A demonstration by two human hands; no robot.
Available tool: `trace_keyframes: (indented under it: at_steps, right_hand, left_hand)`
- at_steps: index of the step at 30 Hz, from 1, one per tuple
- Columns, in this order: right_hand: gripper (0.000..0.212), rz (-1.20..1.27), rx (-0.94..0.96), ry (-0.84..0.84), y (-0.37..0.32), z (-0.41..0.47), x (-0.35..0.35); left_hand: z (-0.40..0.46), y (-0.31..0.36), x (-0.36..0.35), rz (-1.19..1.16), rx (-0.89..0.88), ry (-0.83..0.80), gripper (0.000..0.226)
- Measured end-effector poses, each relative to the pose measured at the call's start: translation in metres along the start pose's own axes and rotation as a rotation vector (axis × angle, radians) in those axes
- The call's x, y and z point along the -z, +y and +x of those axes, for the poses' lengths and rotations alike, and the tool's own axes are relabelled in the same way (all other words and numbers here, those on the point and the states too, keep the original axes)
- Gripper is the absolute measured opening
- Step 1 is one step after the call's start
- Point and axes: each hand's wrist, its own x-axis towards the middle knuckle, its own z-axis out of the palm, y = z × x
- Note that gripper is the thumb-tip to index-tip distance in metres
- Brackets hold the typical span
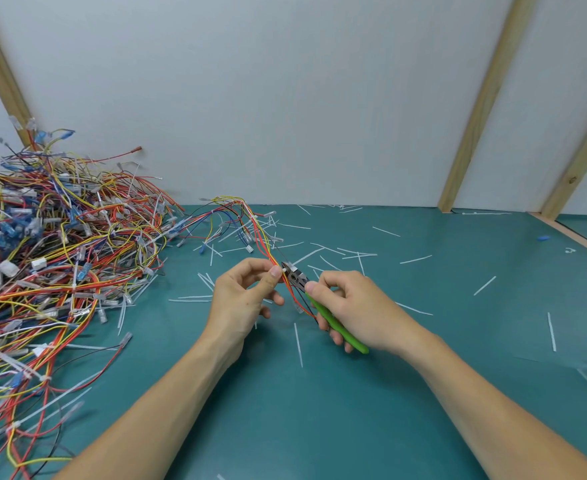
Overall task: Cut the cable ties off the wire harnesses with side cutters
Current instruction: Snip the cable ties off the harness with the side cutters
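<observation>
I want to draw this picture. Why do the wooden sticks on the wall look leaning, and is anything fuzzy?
Head view: the wide lens makes the wooden battens splay outward; light is soft and even, with no glare on the green mat; the wire pile looks slightly soft at the left edge, while both hands are sharp.

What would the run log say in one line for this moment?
left hand: pinching wire harness | right hand: gripping side cutters | cutter tip at bundle | pile: left
</observation>
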Motion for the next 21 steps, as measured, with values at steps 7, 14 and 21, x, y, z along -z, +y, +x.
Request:
trace_keyframes:
  at_steps: [7,14,21]
  right_hand:
    - [0.04,-0.01,-0.007,0.007,-0.0004,0.0001,-0.0012]
    - [0.04,-0.008,-0.002,0.011,0.0009,0.0008,-0.0015]
    - [0.039,-0.018,0.0,0.015,0.0016,0.0017,-0.0017]
  left_hand:
    - [-0.0003,-0.0007,0.0007,-0.009,-0.001,-0.005,0.006]
    - [0.0004,-0.0017,0.0008,-0.006,-0.003,-0.007,0.006]
    - [0.0004,-0.0014,0.0006,-0.004,0.002,-0.007,0.007]
